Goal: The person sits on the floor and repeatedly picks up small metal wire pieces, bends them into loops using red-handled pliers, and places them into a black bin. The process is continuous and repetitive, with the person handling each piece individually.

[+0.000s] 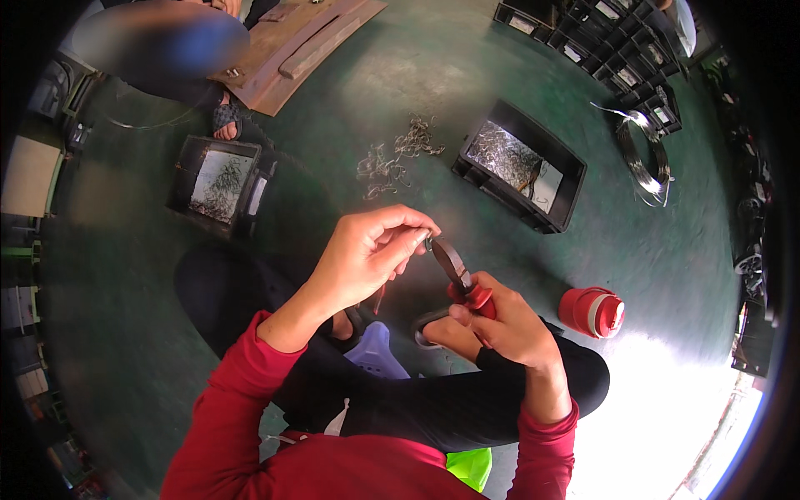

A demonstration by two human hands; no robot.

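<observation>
My left hand [373,248] is pinching a small wire piece [430,242] between thumb and fingertips; its exact shape is too small to make out. Wrapped round the red handles of a pair of pliers is my right hand [515,327]. The dark jaws of the pliers [452,263] point up and left, with their tip right at the wire piece. Whether the jaws grip it I cannot tell. Beyond my hands, loose bent wire pieces [385,169] lie in two heaps on the green floor.
A black crate [562,218] with many metal pieces stands ahead right, another crate [254,196] ahead left. A wire coil [658,158] lies far right, a red jug [581,312] near my right knee. Another person sits far left by wooden boards [312,50]. Stacked black bins [617,50] stand behind.
</observation>
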